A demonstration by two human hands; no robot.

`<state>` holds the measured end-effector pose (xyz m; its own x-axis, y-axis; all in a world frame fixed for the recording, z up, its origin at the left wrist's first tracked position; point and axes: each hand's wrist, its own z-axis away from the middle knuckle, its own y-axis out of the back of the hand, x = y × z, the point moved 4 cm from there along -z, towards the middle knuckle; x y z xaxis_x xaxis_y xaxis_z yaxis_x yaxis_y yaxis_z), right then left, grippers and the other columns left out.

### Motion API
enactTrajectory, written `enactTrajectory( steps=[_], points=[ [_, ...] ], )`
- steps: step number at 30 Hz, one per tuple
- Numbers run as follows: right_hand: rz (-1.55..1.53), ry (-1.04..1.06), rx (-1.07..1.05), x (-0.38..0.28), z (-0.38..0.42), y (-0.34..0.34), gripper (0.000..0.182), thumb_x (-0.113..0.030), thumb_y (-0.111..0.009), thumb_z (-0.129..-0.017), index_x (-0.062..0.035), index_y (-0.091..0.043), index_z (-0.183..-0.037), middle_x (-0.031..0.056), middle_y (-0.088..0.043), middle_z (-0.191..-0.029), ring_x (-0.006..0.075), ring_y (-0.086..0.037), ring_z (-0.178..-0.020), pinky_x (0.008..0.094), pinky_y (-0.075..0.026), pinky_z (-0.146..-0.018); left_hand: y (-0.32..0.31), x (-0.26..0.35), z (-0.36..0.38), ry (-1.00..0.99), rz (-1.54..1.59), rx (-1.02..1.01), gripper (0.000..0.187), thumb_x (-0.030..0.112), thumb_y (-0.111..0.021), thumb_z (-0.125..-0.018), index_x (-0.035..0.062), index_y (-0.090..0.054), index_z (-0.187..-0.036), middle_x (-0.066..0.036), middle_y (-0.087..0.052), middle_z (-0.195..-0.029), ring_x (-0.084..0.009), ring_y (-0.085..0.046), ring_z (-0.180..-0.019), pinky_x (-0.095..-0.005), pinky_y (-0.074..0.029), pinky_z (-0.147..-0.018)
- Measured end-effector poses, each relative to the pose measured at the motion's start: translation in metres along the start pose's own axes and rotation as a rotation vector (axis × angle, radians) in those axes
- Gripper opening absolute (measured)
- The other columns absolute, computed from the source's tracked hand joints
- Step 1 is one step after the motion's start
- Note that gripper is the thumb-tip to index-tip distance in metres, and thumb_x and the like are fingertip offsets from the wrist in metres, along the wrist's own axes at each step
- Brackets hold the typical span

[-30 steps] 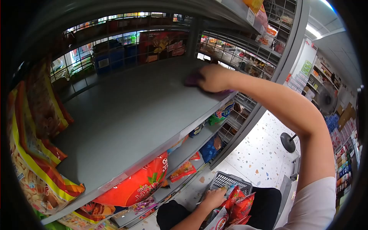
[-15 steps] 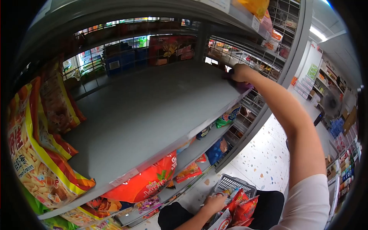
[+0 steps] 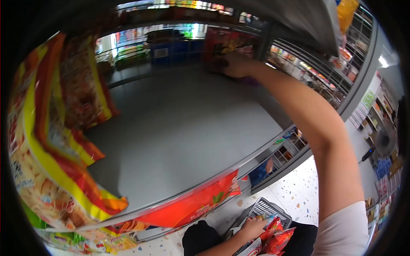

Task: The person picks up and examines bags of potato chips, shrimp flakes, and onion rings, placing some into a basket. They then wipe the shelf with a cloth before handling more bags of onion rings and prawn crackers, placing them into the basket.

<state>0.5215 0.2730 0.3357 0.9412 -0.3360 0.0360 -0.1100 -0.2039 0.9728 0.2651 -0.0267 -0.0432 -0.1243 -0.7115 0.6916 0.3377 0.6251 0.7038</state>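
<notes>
My right hand reaches to the back of the bare grey shelf, near its far right corner. Its fingers are curled over a soft, dark purple cloth-like item, partly hidden and blurred. Low in the view, my left hand rests at the grey basket, its fingers bent over small packets. What those fingers grip is hidden. Red snack packets stand in the basket beside that hand.
Large yellow-and-red snack bags stand at the shelf's left end. Blue boxes and a red box sit behind the back wire grid. A metal post frames the right side. Below hangs a big red bag.
My right hand has moved left and deeper along the shelf's back with the purple item. The camera view has shifted. My left hand stays at the basket.
</notes>
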Motion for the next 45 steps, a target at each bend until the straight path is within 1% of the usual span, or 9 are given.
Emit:
enactTrajectory(
  steps=[3, 9, 16, 22, 29, 36, 41, 43, 45],
  points=[
    [0.018, 0.083, -0.069, -0.078, 0.004, 0.009, 0.045, -0.035, -0.055, -0.088, -0.0092, -0.058, -0.124, 0.0191, -0.060, -0.121, 0.0339, -0.055, -0.116, 0.0425, -0.043, -0.099, -0.002, 0.000, 0.000, 0.012, -0.019, -0.026, 0.041, 0.026, -0.063, -0.087, 0.0099, -0.050, -0.122, -0.014, -0.056, -0.118, -0.0346, -0.055, -0.111, -0.0511, -0.043, -0.088],
    [-0.228, 0.492, -0.079, -0.195, 0.023, 0.016, 0.040, -0.029, -0.058, -0.085, -0.0091, -0.062, -0.119, 0.0170, -0.063, -0.116, 0.0335, -0.059, -0.110, 0.0403, -0.046, -0.094, 0.005, -0.004, 0.000, 0.045, -0.067, -0.033, 0.040, 0.025, -0.065, -0.085, 0.0091, -0.051, -0.119, -0.015, -0.058, -0.116, -0.0349, -0.058, -0.106, -0.0523, -0.044, -0.087],
    [-0.297, 0.552, -0.156, -0.231, 0.085, 0.037, 0.040, -0.026, -0.058, -0.083, -0.0105, -0.062, -0.120, 0.0171, -0.064, -0.114, 0.0324, -0.061, -0.105, 0.0385, -0.047, -0.091, 0.003, -0.010, -0.005, 0.048, -0.018, -0.018, 0.039, 0.028, -0.066, -0.084, 0.0094, -0.054, -0.115, -0.014, -0.061, -0.110, -0.0340, -0.060, -0.105, -0.0509, -0.046, -0.085],
    [-0.517, 0.696, -0.424, -0.228, 0.134, 0.062, 0.042, -0.009, -0.051, -0.076, -0.0092, -0.065, -0.116, 0.0147, -0.062, -0.113, 0.0285, -0.060, -0.098, 0.0341, -0.046, -0.086, -0.007, -0.022, -0.014, 0.100, -0.039, -0.001, 0.035, 0.030, -0.064, -0.084, 0.0098, -0.056, -0.111, -0.014, -0.062, -0.108, -0.0331, -0.061, -0.103, -0.0496, -0.048, -0.083],
    [-0.564, 0.618, -0.541, -0.159, 0.161, 0.064, 0.036, -0.005, -0.050, -0.073, -0.0061, -0.069, -0.102, 0.0131, -0.062, -0.098, 0.0272, -0.058, -0.091, 0.0334, -0.046, -0.079, -0.013, -0.030, -0.011, 0.132, -0.042, -0.041, 0.035, 0.035, -0.058, -0.087, 0.0130, -0.055, -0.114, -0.014, -0.060, -0.114, -0.0330, -0.059, -0.108, -0.0503, -0.045, -0.085],
    [-0.466, 0.500, -0.327, -0.021, 0.181, 0.063, 0.025, 0.002, -0.048, -0.067, 0.0005, -0.068, -0.082, 0.0131, -0.061, -0.087, 0.0259, -0.057, -0.085, 0.0341, -0.046, -0.076, -0.014, -0.034, -0.011, 0.162, -0.098, -0.125, 0.045, 0.038, -0.055, -0.088, 0.0135, -0.051, -0.126, -0.014, -0.057, -0.120, -0.0327, -0.056, -0.112, -0.0490, -0.044, -0.090],
    [-0.207, 0.204, -0.216, 0.116, 0.196, 0.053, 0.028, 0.003, -0.045, -0.064, -0.0047, -0.068, -0.079, 0.0108, -0.065, -0.073, 0.0231, -0.061, -0.072, 0.0344, -0.047, -0.064, -0.015, -0.028, -0.017, 0.161, -0.112, -0.173, 0.047, 0.036, -0.056, -0.088, 0.0140, -0.050, -0.129, -0.014, -0.057, -0.121, -0.0332, -0.055, -0.114, -0.0489, -0.044, -0.091],
    [-0.049, -0.029, -0.253, 0.150, 0.203, 0.055, 0.024, 0.002, -0.051, -0.068, -0.0064, -0.068, -0.081, 0.0103, -0.066, -0.075, 0.0225, -0.064, -0.078, 0.0360, -0.048, -0.065, -0.020, -0.027, -0.022, 0.154, -0.123, -0.188, 0.047, 0.036, -0.057, -0.088, 0.0141, -0.050, -0.130, -0.014, -0.057, -0.121, -0.0333, -0.055, -0.114, -0.0489, -0.044, -0.091],
    [0.196, -0.154, -0.282, 0.151, 0.210, 0.062, 0.021, -0.001, -0.054, -0.070, -0.0059, -0.069, -0.083, 0.0125, -0.067, -0.081, 0.0251, -0.065, -0.082, 0.0366, -0.048, -0.067, -0.026, -0.029, -0.027, 0.120, -0.086, -0.111, 0.033, 0.037, -0.059, -0.088, 0.0152, -0.055, -0.112, -0.012, -0.060, -0.114, -0.0322, -0.058, -0.109, -0.0525, -0.043, -0.087]
  ],
)
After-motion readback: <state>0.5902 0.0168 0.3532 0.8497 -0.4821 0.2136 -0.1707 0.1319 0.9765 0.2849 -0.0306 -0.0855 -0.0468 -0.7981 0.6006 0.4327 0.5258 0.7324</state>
